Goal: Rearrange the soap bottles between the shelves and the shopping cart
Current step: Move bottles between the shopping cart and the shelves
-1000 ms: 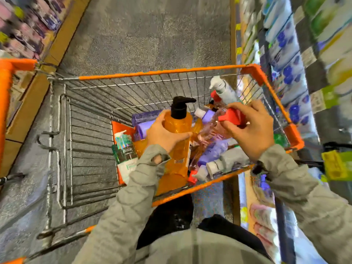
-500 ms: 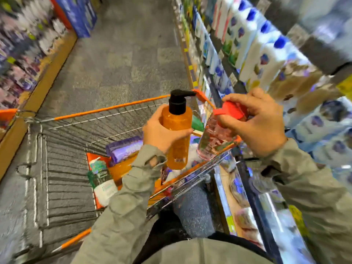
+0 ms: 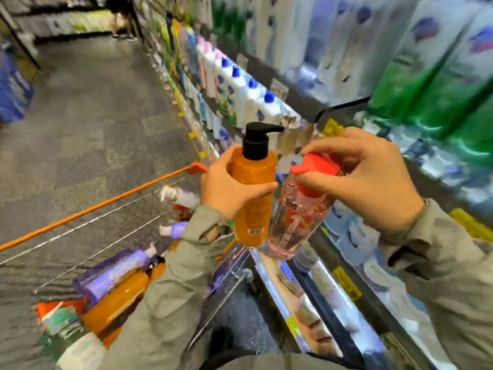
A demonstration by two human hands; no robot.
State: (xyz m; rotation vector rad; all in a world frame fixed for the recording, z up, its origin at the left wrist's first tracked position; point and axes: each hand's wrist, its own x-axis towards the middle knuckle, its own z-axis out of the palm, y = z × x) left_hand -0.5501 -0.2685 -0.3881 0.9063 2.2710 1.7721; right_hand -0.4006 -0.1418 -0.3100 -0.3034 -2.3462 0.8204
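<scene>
Setting: shop aisle; grey speckled floor (image 3: 93,116) at the left of frame, stocked shelves (image 3: 333,57) running down the right, much of them blurred

Item 1: orange pump bottle (image 3: 253,193), centre of frame, upright, black pump on top. My left hand (image 3: 224,190) wraps its body, fingers curled round it, thumb across the front

Item 2: clear pink bottle (image 3: 296,225), just right of the first, tilted. My right hand (image 3: 373,180) holds it from above, fingers (image 3: 330,149) pinching the red cap (image 3: 317,166). Both bottles are in the air, between the shopping cart (image 3: 101,206) and the shelves

Risks, as I judge them:
- the pink bottle hangs by its cap alone, so it could slip or swing
- the two bottles sit close, so a knock could loosen either grip
- the shelf rows look packed, so pushing one in could topple its neighbours

Surroundings: purple bottles (image 3: 112,279) and a second orange bottle (image 3: 117,300) lie in the cart at lower left; yellow price tags (image 3: 346,283) run along the shelf edges

In the way: the shelf edge just below the pink bottle. The blur hides whether there is a free gap on the shelf
</scene>
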